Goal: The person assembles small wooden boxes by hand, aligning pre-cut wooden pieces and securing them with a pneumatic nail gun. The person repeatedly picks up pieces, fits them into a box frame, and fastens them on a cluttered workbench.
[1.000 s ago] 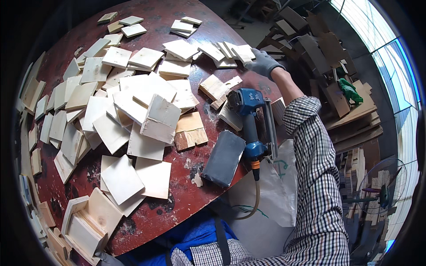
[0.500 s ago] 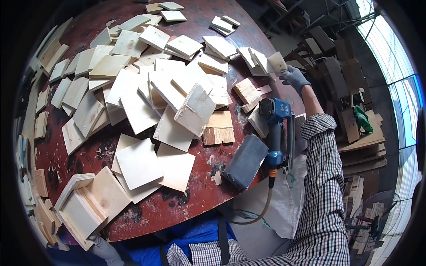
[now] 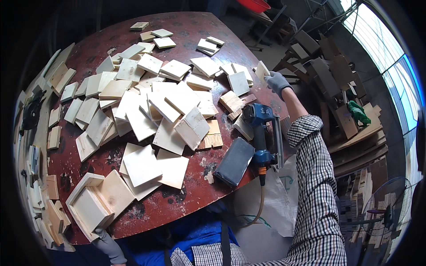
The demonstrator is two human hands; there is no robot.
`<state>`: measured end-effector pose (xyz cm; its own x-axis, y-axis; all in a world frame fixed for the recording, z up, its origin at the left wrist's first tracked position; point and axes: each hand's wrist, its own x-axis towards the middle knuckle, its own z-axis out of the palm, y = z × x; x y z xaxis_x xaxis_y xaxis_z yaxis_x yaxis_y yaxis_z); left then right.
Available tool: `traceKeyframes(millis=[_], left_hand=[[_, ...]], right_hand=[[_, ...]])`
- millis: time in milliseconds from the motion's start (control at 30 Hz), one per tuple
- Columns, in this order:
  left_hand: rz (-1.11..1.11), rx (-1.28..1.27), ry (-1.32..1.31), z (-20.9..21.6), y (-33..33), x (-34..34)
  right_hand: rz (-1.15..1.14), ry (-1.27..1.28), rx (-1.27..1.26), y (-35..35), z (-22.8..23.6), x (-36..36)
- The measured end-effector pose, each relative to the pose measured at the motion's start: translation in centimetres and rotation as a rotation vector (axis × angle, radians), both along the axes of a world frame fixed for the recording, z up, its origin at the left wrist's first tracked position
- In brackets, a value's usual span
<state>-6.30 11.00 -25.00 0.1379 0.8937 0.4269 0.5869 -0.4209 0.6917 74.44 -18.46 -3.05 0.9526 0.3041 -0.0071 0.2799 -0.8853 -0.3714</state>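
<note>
My right hand [image 3: 278, 82], in a grey glove, is stretched to the table's far right edge. A small pale wooden board [image 3: 262, 71] is gripped between its fingers. Beside it, a few similar boards [image 3: 238, 83] lean together. At the near left, my gloved left hand [image 3: 108, 246] holds the near corner of a partly assembled wooden box [image 3: 91, 208]; its fingertips are hidden below the wood. Between my arms lie a blue nail gun [image 3: 262, 133] with an air hose and a dark grey block [image 3: 235, 162].
A large heap of pale boards [image 3: 146, 95] covers the middle of the red table [image 3: 195, 201]. More wood pieces [image 3: 54, 219] line the left side. Stacked planks [image 3: 359, 137] and a fan [image 3: 386, 215] stand at the right. The hose [image 3: 261, 204] hangs over the near edge.
The whole view has shifted. One board beside my right hand has tipped or slid away from its stack toward me. My right hand still grips a board; my left stays at the box.
</note>
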Motion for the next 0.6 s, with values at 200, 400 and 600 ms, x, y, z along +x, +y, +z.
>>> traceKeyframes(millis=[200, 400, 600], left_hand=[[-0.07, -0.081, -0.032, 0.4, -0.9, 1.0], [-0.033, -0.078, -0.086, 0.0, -1.7, -0.1], [-0.035, -0.088, -0.04, 0.6, -1.6, -0.2]], right_hand=[[-0.12, -0.11, -0.339, -1.6, -6.2, 7.1], [0.106, 0.501, 0.444, 6.6, -1.6, 0.4], [0.56, 0.5, 0.268, 10.9, 4.7, -7.2]])
